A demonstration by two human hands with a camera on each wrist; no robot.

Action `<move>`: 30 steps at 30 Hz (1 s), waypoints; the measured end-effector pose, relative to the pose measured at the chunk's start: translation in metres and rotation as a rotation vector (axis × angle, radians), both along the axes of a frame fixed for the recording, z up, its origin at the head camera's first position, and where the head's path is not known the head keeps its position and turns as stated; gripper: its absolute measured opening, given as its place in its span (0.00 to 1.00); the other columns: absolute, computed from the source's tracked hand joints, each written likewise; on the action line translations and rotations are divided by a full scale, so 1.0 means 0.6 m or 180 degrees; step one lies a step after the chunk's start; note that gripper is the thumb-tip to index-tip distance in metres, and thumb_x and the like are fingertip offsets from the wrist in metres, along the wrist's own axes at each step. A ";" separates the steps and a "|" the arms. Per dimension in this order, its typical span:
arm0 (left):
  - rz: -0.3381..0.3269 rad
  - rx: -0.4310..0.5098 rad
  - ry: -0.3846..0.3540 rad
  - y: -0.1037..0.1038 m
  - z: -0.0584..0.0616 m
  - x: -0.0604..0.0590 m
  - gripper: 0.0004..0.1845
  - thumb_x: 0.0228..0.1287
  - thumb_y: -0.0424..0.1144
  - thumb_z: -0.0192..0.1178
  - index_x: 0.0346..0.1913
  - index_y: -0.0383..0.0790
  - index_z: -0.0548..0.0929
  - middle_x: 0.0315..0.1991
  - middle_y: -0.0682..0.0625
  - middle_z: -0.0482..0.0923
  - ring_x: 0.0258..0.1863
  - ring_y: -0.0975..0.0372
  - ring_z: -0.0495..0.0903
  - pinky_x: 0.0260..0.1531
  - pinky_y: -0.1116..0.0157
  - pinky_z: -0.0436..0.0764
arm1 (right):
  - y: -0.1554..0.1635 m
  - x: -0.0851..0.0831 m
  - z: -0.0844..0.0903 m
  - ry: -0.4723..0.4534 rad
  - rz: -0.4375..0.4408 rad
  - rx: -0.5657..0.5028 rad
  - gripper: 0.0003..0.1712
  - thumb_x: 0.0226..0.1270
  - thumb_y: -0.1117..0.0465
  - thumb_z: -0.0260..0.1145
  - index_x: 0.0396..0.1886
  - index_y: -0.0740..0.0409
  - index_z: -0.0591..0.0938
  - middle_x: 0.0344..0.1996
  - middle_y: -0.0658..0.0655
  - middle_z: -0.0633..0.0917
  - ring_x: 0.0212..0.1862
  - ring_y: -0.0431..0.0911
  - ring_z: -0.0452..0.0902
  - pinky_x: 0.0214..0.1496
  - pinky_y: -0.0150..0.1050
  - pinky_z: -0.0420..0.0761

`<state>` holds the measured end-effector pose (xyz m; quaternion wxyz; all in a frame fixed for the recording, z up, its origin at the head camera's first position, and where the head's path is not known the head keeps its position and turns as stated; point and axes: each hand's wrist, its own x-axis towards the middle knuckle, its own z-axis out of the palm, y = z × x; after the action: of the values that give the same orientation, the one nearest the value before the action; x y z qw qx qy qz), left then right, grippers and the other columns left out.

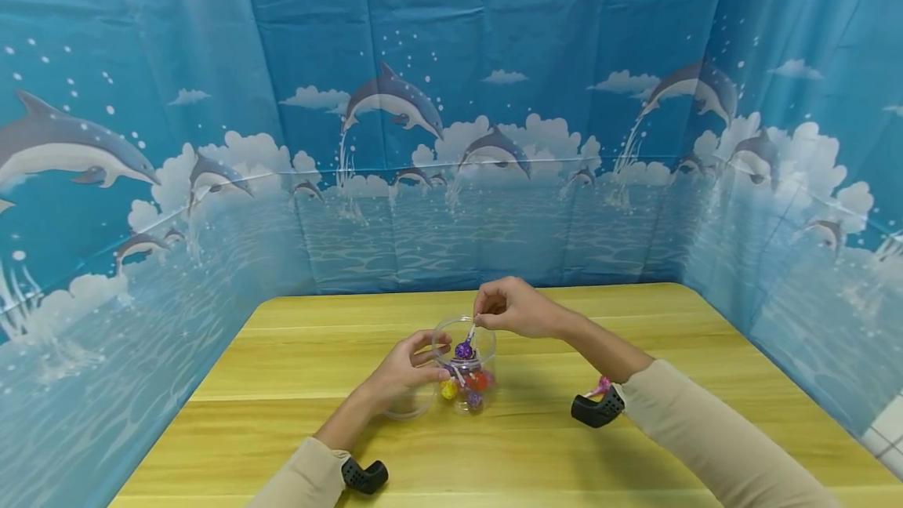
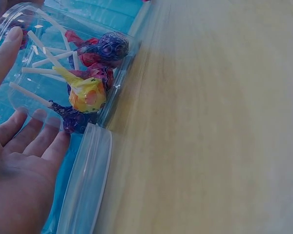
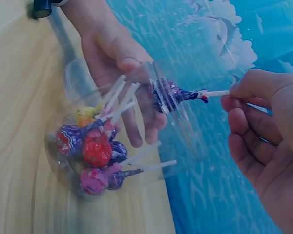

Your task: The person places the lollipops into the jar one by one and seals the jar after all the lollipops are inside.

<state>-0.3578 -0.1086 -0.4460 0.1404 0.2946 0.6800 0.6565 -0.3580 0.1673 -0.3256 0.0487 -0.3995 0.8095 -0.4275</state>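
A clear plastic jar (image 1: 487, 361) stands upright on the table with several wrapped lollipops in it. Among them are a yellow lollipop (image 2: 89, 94), a red one (image 3: 97, 150) and a pink one (image 3: 94, 181). My left hand (image 1: 402, 368) holds the jar from the left side, its thumb near the rim and its fingers round the wall. Above, my right hand (image 1: 522, 310) pinches the white stick of a purple-wrapped lollipop (image 1: 463, 350) between thumb and forefinger. That lollipop's head hangs just inside the jar's mouth, stick upward.
A clear round lid (image 1: 409, 408) lies on the wooden table (image 1: 282, 382) by the jar, partly behind my left hand. Another pink lollipop (image 1: 603, 385) lies to the right, partly hidden by the right wrist's black camera mount (image 1: 596, 408). A dolphin-print curtain (image 1: 451, 234) surrounds the table.
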 end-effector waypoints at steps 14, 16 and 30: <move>0.0077 -0.0110 0.0002 0.001 0.007 0.006 0.35 0.70 0.39 0.69 0.75 0.34 0.67 0.74 0.38 0.65 0.74 0.41 0.63 0.62 0.53 0.78 | -0.051 0.002 -0.016 0.0426 0.0482 0.0831 0.06 0.74 0.68 0.66 0.36 0.58 0.86 0.28 0.45 0.85 0.27 0.39 0.78 0.31 0.34 0.80; 0.0103 -0.0134 -0.0031 0.001 0.007 0.008 0.36 0.70 0.40 0.70 0.75 0.37 0.67 0.74 0.40 0.65 0.74 0.41 0.63 0.62 0.53 0.78 | -0.057 0.001 -0.017 0.0420 0.0530 0.0897 0.06 0.74 0.69 0.66 0.36 0.58 0.86 0.29 0.47 0.86 0.28 0.41 0.80 0.32 0.33 0.80; 0.0093 -0.0148 -0.0072 0.000 0.001 0.001 0.37 0.69 0.42 0.71 0.77 0.40 0.67 0.76 0.41 0.62 0.75 0.43 0.62 0.61 0.53 0.79 | -0.077 -0.009 -0.002 0.0464 0.0794 0.1485 0.09 0.72 0.72 0.67 0.40 0.59 0.91 0.35 0.47 0.88 0.36 0.35 0.83 0.41 0.30 0.83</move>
<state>-0.3572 -0.1085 -0.4456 0.1452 0.2739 0.6977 0.6458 -0.3636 0.1211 -0.3267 0.1334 -0.5038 0.8319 -0.1903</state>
